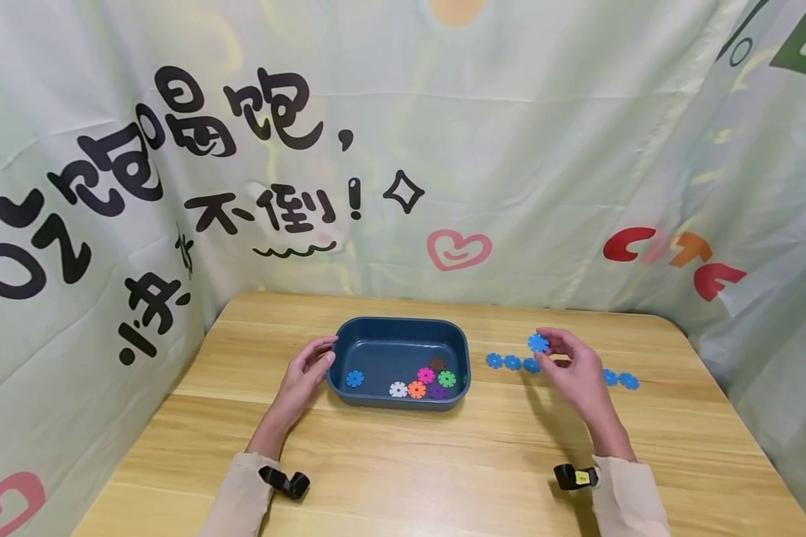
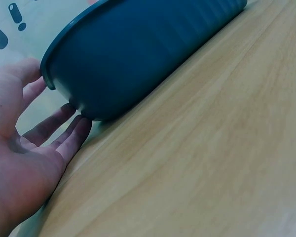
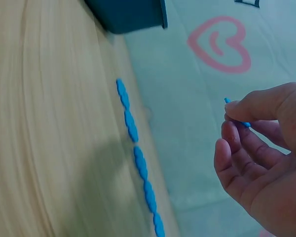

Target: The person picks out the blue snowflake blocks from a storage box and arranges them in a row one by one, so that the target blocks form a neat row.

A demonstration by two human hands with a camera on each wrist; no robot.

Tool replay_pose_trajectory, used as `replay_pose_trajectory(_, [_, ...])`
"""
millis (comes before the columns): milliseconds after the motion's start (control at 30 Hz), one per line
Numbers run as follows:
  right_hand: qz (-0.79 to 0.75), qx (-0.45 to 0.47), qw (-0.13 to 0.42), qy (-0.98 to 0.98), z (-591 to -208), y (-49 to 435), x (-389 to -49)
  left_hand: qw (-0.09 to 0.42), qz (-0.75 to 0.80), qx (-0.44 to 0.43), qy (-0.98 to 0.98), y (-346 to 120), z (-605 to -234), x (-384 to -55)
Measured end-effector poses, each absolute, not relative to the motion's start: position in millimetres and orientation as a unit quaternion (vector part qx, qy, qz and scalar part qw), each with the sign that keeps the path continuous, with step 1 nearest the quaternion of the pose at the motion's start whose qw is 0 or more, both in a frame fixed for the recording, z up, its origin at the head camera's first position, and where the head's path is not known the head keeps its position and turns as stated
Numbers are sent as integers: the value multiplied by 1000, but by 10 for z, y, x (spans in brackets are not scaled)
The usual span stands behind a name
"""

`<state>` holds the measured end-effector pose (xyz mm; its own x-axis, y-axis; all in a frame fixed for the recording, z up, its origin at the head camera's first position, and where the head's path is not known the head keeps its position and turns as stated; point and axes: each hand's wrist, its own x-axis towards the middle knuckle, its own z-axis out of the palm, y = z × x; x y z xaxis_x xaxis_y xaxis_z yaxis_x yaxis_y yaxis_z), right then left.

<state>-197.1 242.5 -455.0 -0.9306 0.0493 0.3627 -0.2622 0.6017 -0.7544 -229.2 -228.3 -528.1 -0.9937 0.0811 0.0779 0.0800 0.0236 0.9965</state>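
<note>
My right hand (image 1: 574,373) pinches a blue notched plastic disc (image 1: 538,342) between thumb and fingertips, held above the table. Under and beside it, a row of blue discs (image 1: 512,362) runs along the tabletop; the hand hides part of the row in the head view. At the tub's left end, my left hand (image 1: 302,377) touches the outside of the dark blue tub (image 2: 118,59) with fairly straight fingers, some at the rim and others against the lower wall. Inside the tub lie one blue disc (image 1: 354,379) at left and a loose cluster of other colours at right.
The cluster has white (image 1: 398,389), orange (image 1: 416,389), pink (image 1: 426,375), green (image 1: 446,379), purple (image 1: 437,391) and brown (image 1: 437,363) discs. A printed cloth (image 1: 544,186) hangs around the wooden table (image 1: 403,462) at the back and sides.
</note>
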Motion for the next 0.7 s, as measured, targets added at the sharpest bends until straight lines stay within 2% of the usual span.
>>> replay_pose_trajectory(700, [443, -9, 209, -872, -4598, 2957, -1920, -3, 692, 54, 720, -2278, -5276, -2283])
